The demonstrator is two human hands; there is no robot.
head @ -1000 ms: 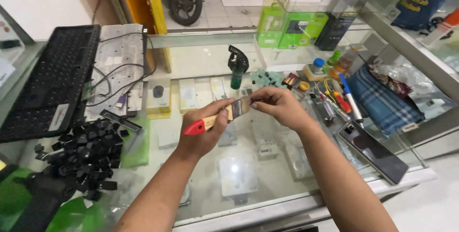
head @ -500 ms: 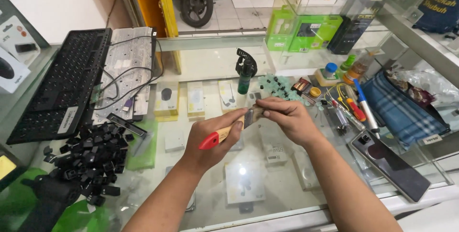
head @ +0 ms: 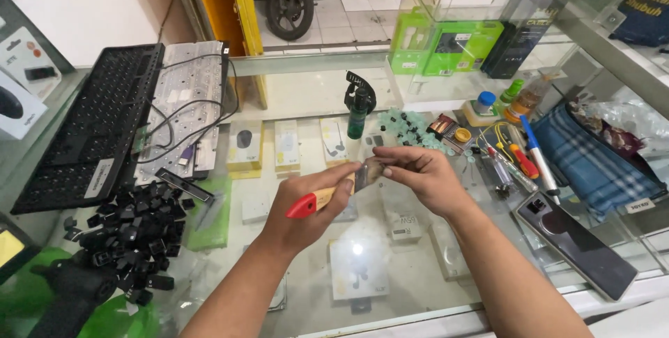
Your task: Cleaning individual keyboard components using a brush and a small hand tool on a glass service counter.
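Observation:
My left hand (head: 306, 209) grips a small paintbrush (head: 331, 195) by its wooden handle, whose tip is red. My right hand (head: 418, 174) pinches the bristle end of the same brush with thumb and fingertips. Both hands hover over the glass counter (head: 293, 97), roughly at its middle. To the left lies a pile of loose black keycaps (head: 132, 230), and behind it a black keyboard frame (head: 90, 129) beside a white keyboard backplate (head: 185, 97) with cables on it.
A dark green spray bottle (head: 359, 108) stands just behind the hands. Small bottles, pens and tools (head: 512, 153) lie at right, with a blue checked cloth (head: 592, 160) and a dark smartphone (head: 575, 244). Boxed goods show under the glass. Green boxes (head: 446, 45) stand behind.
The view has shifted slightly. Both hands keep holding the brush and have drifted a little lower over the counter, the right fingers still working at the bristles.

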